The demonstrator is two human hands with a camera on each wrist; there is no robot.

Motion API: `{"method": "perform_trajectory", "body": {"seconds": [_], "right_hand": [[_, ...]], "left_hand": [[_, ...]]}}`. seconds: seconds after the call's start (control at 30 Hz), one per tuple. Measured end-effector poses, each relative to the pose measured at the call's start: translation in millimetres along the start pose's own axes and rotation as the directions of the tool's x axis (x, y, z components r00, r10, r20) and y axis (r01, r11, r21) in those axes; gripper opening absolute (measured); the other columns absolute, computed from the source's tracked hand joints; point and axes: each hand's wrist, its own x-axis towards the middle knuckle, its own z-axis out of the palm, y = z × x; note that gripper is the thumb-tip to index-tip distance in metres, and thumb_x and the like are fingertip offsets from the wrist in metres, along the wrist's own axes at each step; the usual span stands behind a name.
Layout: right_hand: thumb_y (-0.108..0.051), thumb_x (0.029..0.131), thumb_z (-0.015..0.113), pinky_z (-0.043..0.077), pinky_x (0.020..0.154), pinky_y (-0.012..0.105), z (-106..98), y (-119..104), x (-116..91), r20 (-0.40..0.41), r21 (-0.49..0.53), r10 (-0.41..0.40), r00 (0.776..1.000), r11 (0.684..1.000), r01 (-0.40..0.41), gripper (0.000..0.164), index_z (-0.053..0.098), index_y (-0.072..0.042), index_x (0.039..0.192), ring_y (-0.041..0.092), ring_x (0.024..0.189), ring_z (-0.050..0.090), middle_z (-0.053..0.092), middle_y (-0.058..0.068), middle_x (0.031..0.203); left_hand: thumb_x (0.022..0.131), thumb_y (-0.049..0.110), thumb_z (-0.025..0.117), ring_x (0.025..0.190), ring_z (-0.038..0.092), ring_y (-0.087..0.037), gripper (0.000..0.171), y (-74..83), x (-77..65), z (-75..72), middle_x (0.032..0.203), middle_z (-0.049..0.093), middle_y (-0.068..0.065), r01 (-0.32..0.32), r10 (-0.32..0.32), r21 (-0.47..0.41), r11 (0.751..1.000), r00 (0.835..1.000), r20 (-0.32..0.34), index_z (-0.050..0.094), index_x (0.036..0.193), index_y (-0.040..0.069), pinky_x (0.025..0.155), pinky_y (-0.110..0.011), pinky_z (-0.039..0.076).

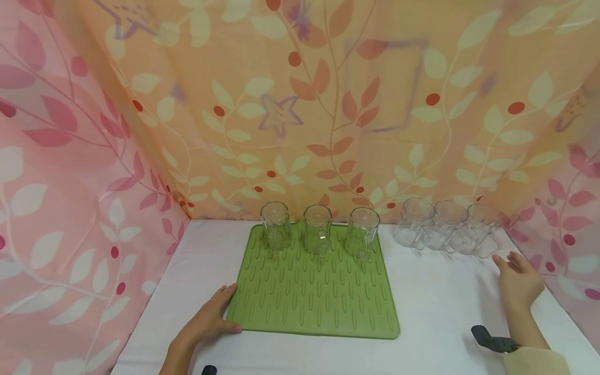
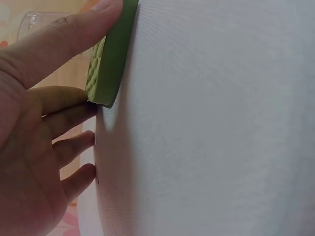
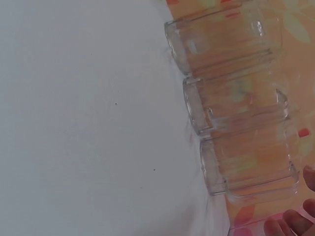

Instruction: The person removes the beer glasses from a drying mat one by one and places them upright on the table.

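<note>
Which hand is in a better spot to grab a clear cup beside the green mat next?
Probably the right hand: it holds nothing and is close to the rightmost cup. The left hand touches the green mat near its left front corner, farther from that cup.

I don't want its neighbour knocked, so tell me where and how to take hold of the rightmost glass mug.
Probably best by its handle, coming from the right with the right hand: on the rightmost glass mug the handle juts toward that hand, while the neighbouring mug crowds its left side.
</note>
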Motion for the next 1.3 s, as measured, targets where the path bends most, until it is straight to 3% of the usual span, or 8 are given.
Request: {"method": "perform_trajectory", "body": {"seconds": [0.23, 0.43, 0.63, 1.0, 1.3], "right_hand": [[-0.026, 0.087, 0.072, 0.04, 0.06, -0.006, 0, -17, -18, 0.024, 0.068, 0.001, 1.0, 0.998, -0.002, 0.054, 0.057, -0.012, 0.137, -0.016, 0.079, 0.051, 0.061, -0.029, 0.096], [-0.026, 0.088, 0.071, 0.042, 0.061, -0.005, 6, -29, -40, 0.067, 0.052, -0.053, 0.996, 0.997, 0.049, 0.055, 0.056, -0.007, 0.137, -0.02, 0.074, 0.05, 0.059, -0.033, 0.087], [-0.026, 0.09, 0.07, 0.044, 0.062, -0.004, 15, -39, -59, 0.134, 0.019, -0.049, 0.99, 0.999, 0.046, 0.057, 0.052, -0.01, 0.141, -0.018, 0.076, 0.051, 0.062, -0.024, 0.098], [-0.023, 0.09, 0.07, 0.048, 0.066, -0.001, 39, -44, -89, 0.252, 0.047, -0.149, 0.956, 0.989, 0.142, 0.056, 0.053, -0.002, 0.139, -0.018, 0.075, 0.057, 0.06, -0.028, 0.093], [-0.015, 0.087, 0.073, 0.05, 0.068, 0.001, 67, -43, -107, 0.309, 0.132, -0.243, 0.919, 0.968, 0.212, 0.051, 0.057, 0.003, 0.133, -0.016, 0.08, 0.058, 0.061, -0.029, 0.09]], "left_hand": [[0.056, 0.029, 0.092, 0.146, 0.021, -0.045, 0.112, -0.8, -0.8, -0.2, 0.155, 0.033, -0.022, 0.014, -0.014, -0.004, 1.0, 1.0, 0.005, 0.036, 0.15, 0.004, 0.115, -0.066, 0.022], [0.056, 0.029, 0.092, 0.147, 0.019, -0.044, 0.112, -1.7, 0.6, 1.0, 0.156, 0.031, -0.023, 0.023, -0.023, -0.018, 1.0, 1.0, 0.008, 0.036, 0.15, 0.005, 0.116, -0.065, 0.02], [0.055, 0.029, 0.092, 0.147, 0.019, -0.044, 0.112, -2.2, 0.7, 0.7, 0.155, 0.033, -0.022, 0.016, -0.016, -0.019, 1.0, 1.0, 0.007, 0.037, 0.149, 0.004, 0.116, -0.065, 0.02], [0.056, 0.03, 0.092, 0.147, 0.02, -0.045, 0.113, -0.9, -0.1, 1.0, 0.156, 0.033, -0.021, 0.019, -0.019, 0.002, 1.0, 1.0, 0.003, 0.036, 0.15, 0.005, 0.116, -0.065, 0.021], [0.056, 0.03, 0.091, 0.146, 0.021, -0.045, 0.113, -1.4, 0.3, 1.1, 0.156, 0.032, -0.022, 0.024, -0.024, 0.009, 1.0, 1.0, 0.002, 0.035, 0.15, 0.005, 0.115, -0.066, 0.021]]}}
